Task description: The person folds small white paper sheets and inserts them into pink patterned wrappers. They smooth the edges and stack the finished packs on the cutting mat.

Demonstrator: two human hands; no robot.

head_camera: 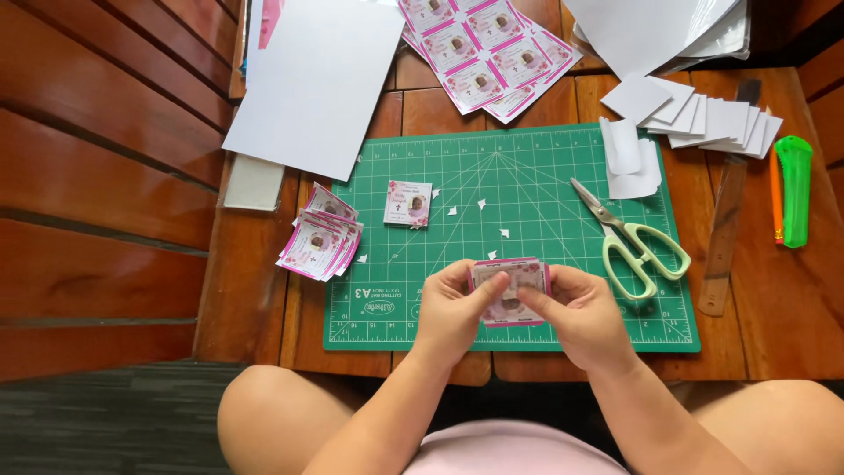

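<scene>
Both hands, left hand [453, 308] and right hand [576, 312], pinch one pink card [510, 280] (above green mat [527, 176]).

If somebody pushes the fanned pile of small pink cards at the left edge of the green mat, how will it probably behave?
The pile of pink cards probably slides apart rather than moving as one block, because the cards already lie fanned and loose. Each card looks thin and light, so it likely bends easily. Part of the pile rests on the smooth wooden table beside the green cutting mat, so the cards may skid.
</scene>
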